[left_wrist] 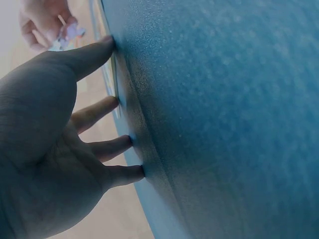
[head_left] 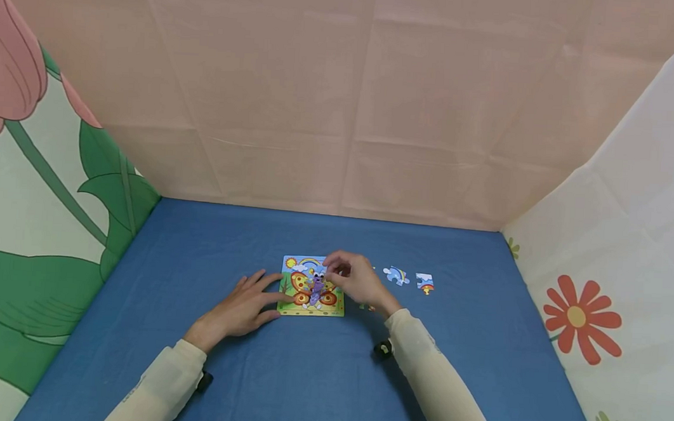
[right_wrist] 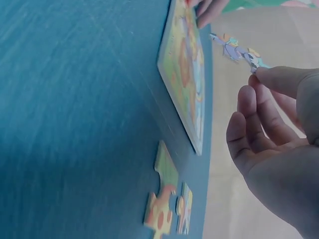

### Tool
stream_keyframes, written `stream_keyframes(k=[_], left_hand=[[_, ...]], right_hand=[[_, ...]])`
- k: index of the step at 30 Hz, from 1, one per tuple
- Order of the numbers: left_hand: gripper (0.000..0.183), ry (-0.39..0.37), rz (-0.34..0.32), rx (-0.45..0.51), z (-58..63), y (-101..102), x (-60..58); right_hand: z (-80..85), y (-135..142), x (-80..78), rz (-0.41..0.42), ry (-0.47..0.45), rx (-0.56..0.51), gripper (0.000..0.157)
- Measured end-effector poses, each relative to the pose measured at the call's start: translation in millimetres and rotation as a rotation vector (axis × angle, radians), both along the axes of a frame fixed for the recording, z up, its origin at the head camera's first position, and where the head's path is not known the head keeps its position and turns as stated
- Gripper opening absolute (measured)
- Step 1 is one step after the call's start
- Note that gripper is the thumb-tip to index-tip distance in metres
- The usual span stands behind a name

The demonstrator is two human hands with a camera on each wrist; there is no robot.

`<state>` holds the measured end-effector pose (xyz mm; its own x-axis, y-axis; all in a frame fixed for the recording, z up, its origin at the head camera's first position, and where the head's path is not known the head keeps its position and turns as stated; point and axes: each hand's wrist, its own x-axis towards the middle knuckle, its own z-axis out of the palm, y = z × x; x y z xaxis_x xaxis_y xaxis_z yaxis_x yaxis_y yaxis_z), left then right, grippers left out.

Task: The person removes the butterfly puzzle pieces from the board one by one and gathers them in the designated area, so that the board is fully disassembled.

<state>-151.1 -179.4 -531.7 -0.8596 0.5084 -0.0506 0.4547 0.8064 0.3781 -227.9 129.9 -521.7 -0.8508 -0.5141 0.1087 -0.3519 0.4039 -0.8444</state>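
A square butterfly jigsaw puzzle in a flat tray lies on the blue table. Between thumb and fingertips, my right hand pinches a purple puzzle piece, held up over the puzzle's right half. The right wrist view shows that piece clear of the board, tilted. My left hand is spread out at the puzzle's left side, with its index and middle fingers reaching over the tray edge. In the left wrist view, other fingertips of this hand rest on the table.
Right of the puzzle lie loose pieces: a rainbow piece, another with a red and yellow arc, and a yellow-red one partly hidden by my right hand in the head view. Fabric walls stand behind and at both sides.
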Motion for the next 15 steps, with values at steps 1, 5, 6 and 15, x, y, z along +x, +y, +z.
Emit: stream_keyframes(k=[1, 5, 6, 15], left_hand=[[0.037, -0.002, 0.002, 0.000, 0.3, 0.2, -0.2], [0.037, 0.000, 0.001, 0.001, 1.1, 1.2, -0.6], [0.036, 0.002, 0.002, 0.000, 1.2, 1.4, -0.6], [0.037, 0.007, -0.003, 0.006, 1.2, 1.9, 0.5]], right_hand=[[1.5, 2.9, 0.6, -0.006, 0.001, 0.001, 0.017], [5.9, 15.6, 3.5, -0.025, -0.001, -0.013, 0.015], [6.2, 19.0, 4.0, -0.030, 0.001, -0.016, 0.015], [10.1, 59.5, 13.5, -0.098, 0.019, -0.012, 0.013]])
